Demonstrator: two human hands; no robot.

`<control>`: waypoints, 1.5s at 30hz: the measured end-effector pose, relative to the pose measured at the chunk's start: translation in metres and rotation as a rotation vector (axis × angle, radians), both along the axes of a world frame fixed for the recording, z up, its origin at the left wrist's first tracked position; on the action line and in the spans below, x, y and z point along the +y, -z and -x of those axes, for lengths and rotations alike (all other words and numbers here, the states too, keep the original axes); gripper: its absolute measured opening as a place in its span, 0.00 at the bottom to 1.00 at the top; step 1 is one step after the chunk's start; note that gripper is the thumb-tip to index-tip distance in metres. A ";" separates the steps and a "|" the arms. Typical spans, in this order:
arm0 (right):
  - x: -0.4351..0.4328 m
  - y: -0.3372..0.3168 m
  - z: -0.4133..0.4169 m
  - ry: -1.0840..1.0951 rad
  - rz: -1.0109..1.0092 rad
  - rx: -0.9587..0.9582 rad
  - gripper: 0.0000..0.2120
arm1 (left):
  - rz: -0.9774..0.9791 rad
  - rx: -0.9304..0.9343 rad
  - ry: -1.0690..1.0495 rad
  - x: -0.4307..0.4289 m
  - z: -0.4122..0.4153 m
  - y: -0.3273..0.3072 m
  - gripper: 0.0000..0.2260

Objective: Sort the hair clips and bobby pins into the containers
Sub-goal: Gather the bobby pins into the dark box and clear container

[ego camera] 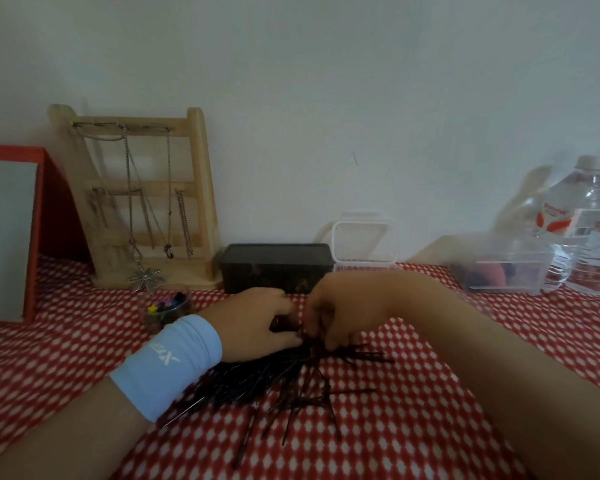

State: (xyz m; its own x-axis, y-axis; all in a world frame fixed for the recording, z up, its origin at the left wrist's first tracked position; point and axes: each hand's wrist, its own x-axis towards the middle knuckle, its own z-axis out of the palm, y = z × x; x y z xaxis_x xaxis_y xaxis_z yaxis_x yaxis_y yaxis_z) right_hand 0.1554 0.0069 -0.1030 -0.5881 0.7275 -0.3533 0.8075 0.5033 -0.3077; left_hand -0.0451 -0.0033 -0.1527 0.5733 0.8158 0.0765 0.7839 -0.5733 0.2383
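Bobby pins (257,375) splayed, long axes fanning toward camera and rightward; left hand (253,323), right hand (340,313) both pinching them.

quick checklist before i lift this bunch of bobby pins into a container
1. Grip: left hand and right hand both pinch into the bobby pins: ok.
2. Pins gathered: not ok, many lie splayed loose on the cloth.
3. clear container open: ok, its lid stands raised.
4. dark box open: cannot tell.
5. Left wrist clear of the cup of coloured clips: cannot tell, the cup sits close beyond it.
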 end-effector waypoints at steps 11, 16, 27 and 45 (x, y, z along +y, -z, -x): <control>-0.004 -0.019 -0.015 0.164 -0.003 -0.126 0.16 | 0.148 0.152 0.056 -0.020 -0.014 -0.008 0.38; -0.007 -0.003 -0.007 0.175 0.068 -0.407 0.19 | 0.134 0.310 0.062 -0.033 -0.030 -0.007 0.53; -0.006 -0.009 -0.004 0.197 0.070 -0.168 0.17 | 0.094 0.145 0.061 -0.025 -0.021 -0.010 0.37; -0.024 0.001 0.023 -0.099 -0.186 -0.274 0.42 | 0.248 0.280 -0.111 -0.041 0.024 -0.014 0.48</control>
State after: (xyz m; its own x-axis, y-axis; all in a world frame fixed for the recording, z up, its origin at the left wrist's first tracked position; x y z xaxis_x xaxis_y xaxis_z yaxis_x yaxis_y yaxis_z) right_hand 0.1320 -0.0174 -0.1038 -0.5611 0.7383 -0.3742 0.7916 0.6108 0.0182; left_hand -0.0691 -0.0439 -0.1383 0.4510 0.8481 -0.2781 0.8924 -0.4330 0.1267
